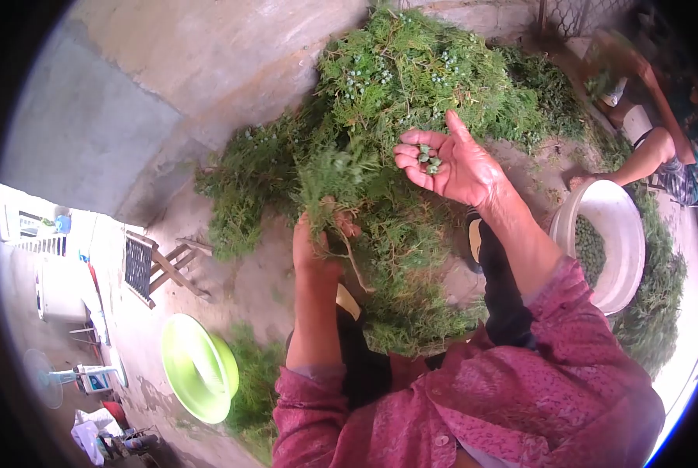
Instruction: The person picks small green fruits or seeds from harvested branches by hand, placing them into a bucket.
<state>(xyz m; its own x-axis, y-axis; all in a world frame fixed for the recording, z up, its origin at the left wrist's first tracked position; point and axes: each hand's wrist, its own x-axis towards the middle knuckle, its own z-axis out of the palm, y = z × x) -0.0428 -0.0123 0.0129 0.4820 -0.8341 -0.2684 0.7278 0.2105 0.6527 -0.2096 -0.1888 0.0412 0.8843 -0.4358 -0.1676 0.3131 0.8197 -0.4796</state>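
Note:
My left hand (323, 231) is closed around the woody stem of a leafy evergreen sprig (335, 175), whose foliage is blurred. Palm up and fingers loosely curled, my right hand (462, 165) holds a few small green cones (428, 159). Behind both hands rises a large heap of cut evergreen branches (411, 74), dotted with pale bluish-green cones. More loose foliage (411, 273) lies on the ground between my feet, below the hands.
A white bucket (628, 257) with green cones inside lies tilted at my right. At left are a lime-green basin (189, 374), a folding stool (158, 269) and a fan (44, 378). Another person (669, 144) sits at the upper right. A concrete wall (208, 62) stands behind the heap.

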